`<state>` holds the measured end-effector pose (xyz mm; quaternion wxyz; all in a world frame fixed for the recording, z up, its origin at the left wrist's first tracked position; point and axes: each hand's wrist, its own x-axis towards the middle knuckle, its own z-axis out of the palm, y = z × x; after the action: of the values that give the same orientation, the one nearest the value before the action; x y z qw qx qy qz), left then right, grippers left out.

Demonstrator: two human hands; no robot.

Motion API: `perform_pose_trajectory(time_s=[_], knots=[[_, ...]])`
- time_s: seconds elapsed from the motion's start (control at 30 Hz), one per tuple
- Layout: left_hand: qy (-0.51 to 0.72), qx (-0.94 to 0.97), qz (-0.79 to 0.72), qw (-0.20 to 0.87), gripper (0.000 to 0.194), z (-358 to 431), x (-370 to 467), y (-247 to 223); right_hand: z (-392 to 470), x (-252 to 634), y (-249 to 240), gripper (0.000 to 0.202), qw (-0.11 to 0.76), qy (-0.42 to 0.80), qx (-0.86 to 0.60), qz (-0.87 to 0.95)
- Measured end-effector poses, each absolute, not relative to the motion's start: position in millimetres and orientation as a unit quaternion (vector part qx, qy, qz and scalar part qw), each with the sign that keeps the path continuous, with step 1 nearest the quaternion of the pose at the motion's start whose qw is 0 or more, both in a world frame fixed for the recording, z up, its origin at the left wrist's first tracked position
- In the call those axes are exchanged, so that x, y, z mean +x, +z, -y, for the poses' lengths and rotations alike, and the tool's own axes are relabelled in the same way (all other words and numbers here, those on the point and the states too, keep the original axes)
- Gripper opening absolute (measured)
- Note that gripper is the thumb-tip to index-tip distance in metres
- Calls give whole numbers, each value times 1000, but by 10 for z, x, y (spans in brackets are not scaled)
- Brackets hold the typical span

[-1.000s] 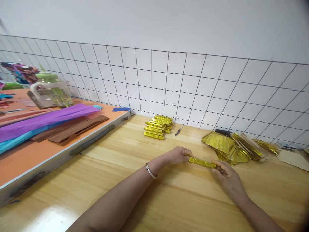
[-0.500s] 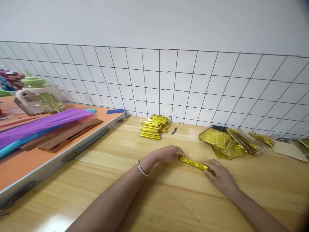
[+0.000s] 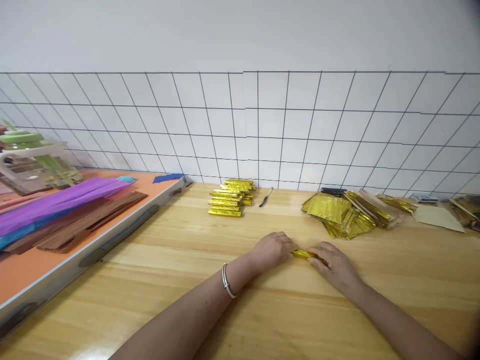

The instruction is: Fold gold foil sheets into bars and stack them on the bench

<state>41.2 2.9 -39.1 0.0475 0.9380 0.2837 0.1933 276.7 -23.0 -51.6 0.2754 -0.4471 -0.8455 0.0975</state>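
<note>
Between my two hands is a gold foil stick [image 3: 302, 254], a slim rolled or folded piece lying low over the wooden table [image 3: 168, 285]. My left hand [image 3: 273, 251] grips its left end, fingers closed and partly hiding it. The other end is pinched by my right hand [image 3: 332, 262], thumb in front and fingers behind. Only a short middle stretch of the foil shows. Further back, several similar gold sticks [image 3: 225, 212] are stacked in a pile. A pile of flat gold foil sheets [image 3: 330, 210] lies at the back right.
A pen [image 3: 266, 197] lies beside the stacked sticks. At left, a raised orange board [image 3: 15, 280] carries purple crepe paper [image 3: 71, 200], brown strips [image 3: 93, 222] and a green-lidded clear bottle [image 3: 41, 160]. A beige card [image 3: 438, 218] sits at far right. A gridded white wall [image 3: 240, 120] closes the back.
My left hand has moved along the gold stick towards my right hand, so less foil shows between them. The whole view has shifted slightly to the right.
</note>
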Motion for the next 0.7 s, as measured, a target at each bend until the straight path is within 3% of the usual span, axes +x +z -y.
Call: perform_pose_trajectory(time_s=[0.23,0.37,0.5,0.63,0.7], knots=[[192,939,-285,25,36,-11,447,-442,239,2752,-505,27,258,92,-447,852],[201,933,-287,79,35,-36,405,-439,253,2747,-468,34,287,120,-450,837],[306,855,-333,255,33,-116,253,-369,266,2772,-416,32,340,162,-456,806],[458,639,-355,505,38,-198,106,-249,250,2803,-434,32,359,187,-445,799],[498,549,-334,582,42,-223,61,-200,232,2808,-466,30,351,197,-435,805]])
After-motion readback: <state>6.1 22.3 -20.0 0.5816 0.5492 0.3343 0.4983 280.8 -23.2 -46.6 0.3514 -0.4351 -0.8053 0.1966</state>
